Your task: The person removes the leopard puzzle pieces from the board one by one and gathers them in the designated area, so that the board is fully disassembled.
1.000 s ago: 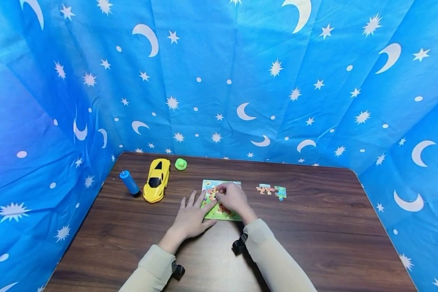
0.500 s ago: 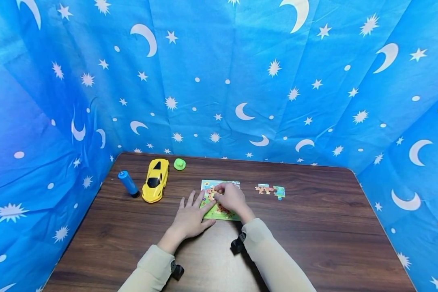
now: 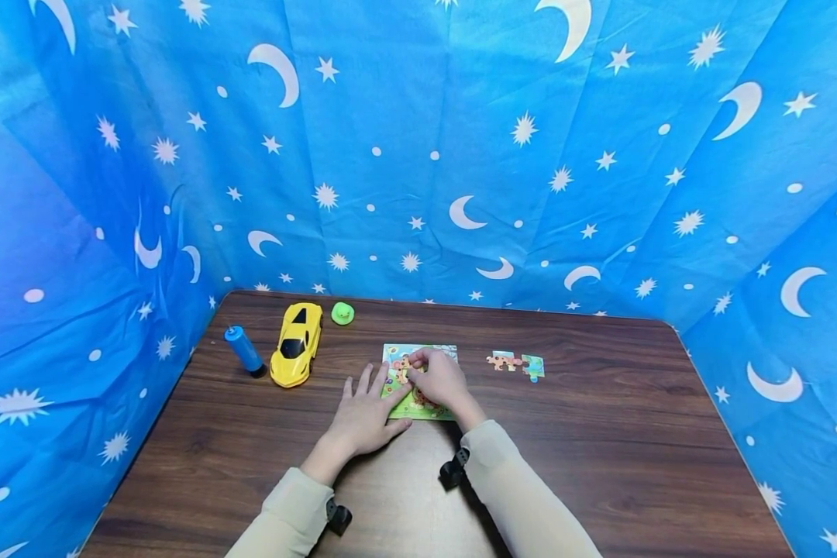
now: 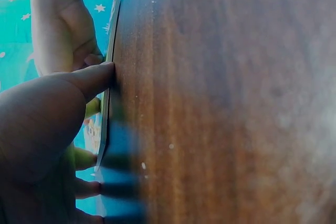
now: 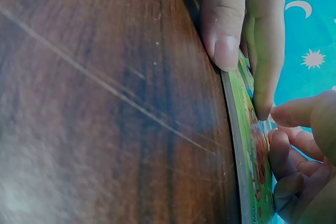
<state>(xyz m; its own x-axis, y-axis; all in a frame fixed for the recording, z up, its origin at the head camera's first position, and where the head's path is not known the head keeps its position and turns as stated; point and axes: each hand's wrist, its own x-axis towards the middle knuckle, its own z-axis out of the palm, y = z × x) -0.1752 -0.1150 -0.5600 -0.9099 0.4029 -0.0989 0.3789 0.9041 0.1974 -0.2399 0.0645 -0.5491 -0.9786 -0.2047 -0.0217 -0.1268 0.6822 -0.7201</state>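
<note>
A square jigsaw puzzle (image 3: 399, 412) with a green and light-blue printed picture lies in the middle of the table. My left hand (image 3: 364, 415) is spread flat at its left side, fingertips on the board and thumb along its near edge. From the right, my right hand (image 3: 441, 380) reaches over the board, its thumb and fingers pinching a puzzle piece that the fingers mostly hide. In the right wrist view, the right fingertips (image 5: 281, 139) meet the left index finger (image 5: 264, 95) at the board's surface. The left wrist view shows the left thumb (image 4: 100, 77) against the board's edge.
Loose puzzle pieces (image 3: 533, 367) lie on the brown wooden table (image 3: 621, 434) to the right of the board. At the left stand a yellow toy car (image 3: 296, 345), a blue cylinder (image 3: 244, 350) and a green toy duck (image 3: 343, 313). A blue star-and-moon curtain (image 3: 418, 155) surrounds the table.
</note>
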